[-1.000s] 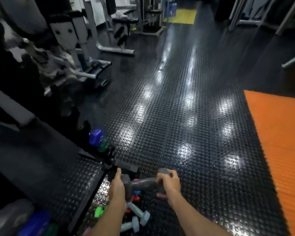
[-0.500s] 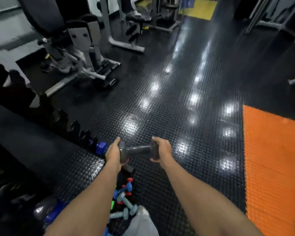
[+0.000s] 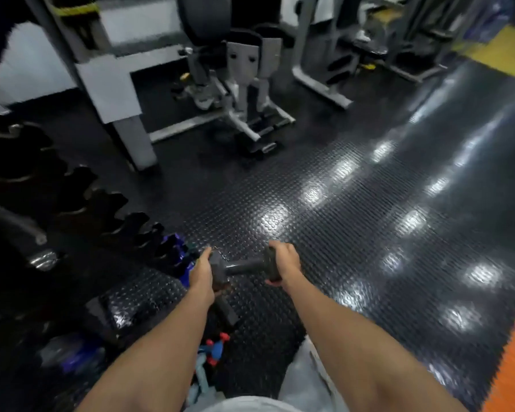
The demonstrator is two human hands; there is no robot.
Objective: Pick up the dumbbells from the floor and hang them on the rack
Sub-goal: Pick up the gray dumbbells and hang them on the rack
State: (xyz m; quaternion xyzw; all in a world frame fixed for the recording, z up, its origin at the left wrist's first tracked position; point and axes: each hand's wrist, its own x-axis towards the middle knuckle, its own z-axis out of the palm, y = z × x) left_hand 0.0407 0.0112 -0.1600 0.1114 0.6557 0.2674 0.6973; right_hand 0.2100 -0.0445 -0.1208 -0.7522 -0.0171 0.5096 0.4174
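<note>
A dark grey dumbbell (image 3: 242, 267) hangs level in front of me, well above the studded black floor. My left hand (image 3: 202, 273) cups its left head and my right hand (image 3: 284, 264) grips its right head. The dumbbell rack (image 3: 81, 203) runs along the left, holding a row of black dumbbells and a purple one (image 3: 176, 251) at its near end. Small red, blue and pale teal dumbbells (image 3: 211, 356) lie on the floor below my arms, partly hidden by my left forearm.
Grey weight machines (image 3: 244, 93) and a thick grey post (image 3: 113, 93) stand beyond the rack. An orange mat (image 3: 512, 367) lies at the right edge and a yellow mat (image 3: 500, 52) far back. Shiny black floor (image 3: 369, 218) spreads ahead and right.
Both hands lifted the dumbbell up from the floor pile. The view rose and turned left, bringing the rack and machines into sight.
</note>
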